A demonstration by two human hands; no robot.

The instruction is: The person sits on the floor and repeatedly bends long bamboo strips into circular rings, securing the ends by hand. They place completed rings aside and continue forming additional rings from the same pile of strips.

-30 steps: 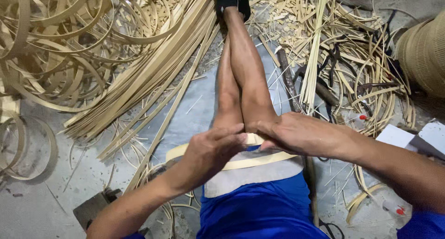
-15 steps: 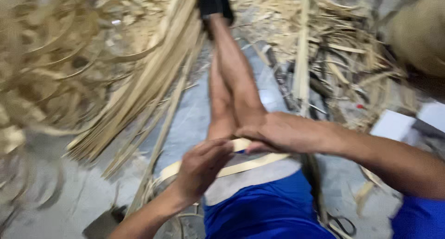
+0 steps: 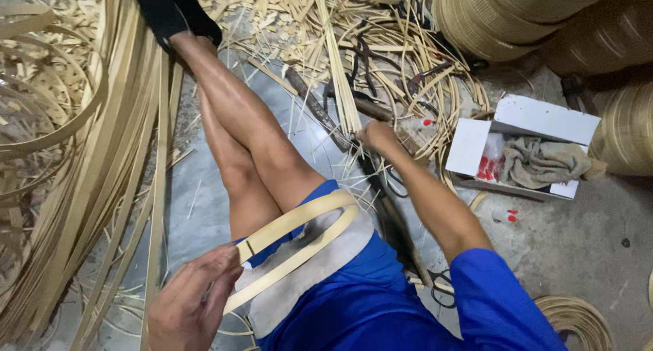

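Single view from the camera on my head, facing steeply down over my lap and outstretched legs to the floor. It sits close: my left hand [image 3: 194,303] fills the lower edge, my right hand [image 3: 378,137] lies mid-frame, and the white box [image 3: 524,143] falls at right. No second view overlaps.

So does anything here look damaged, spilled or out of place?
Nothing looks damaged. Offcuts litter the floor beyond the legs, with dark tools among them. The left hand holds a bent cane strip over the lap; the right hand reaches into the scattered strips.
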